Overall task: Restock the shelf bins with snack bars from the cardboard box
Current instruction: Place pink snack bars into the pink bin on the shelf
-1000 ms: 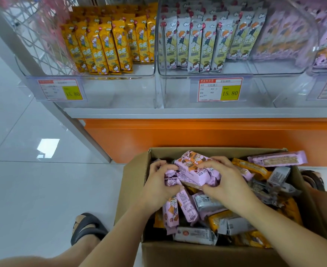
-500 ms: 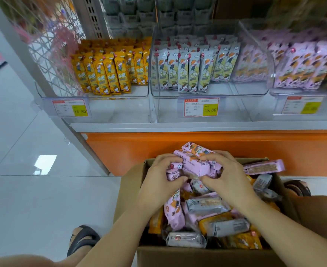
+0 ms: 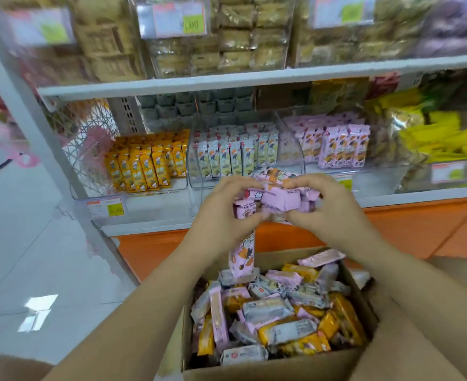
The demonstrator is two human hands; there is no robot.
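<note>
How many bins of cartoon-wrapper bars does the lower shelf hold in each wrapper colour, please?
Orange-wrapper bin: 1
White-wrapper bin: 1
Pink-wrapper bin: 1
Total: 3

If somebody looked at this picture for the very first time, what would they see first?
The left hand and right hand jump out first, right in the middle, gripping a bunch of pink snack bars. Below them sits an open cardboard box heaped with pink, orange and grey bars. On the shelf behind, orange bars stand in neat rows at the left and pink bars at the right.
</note>
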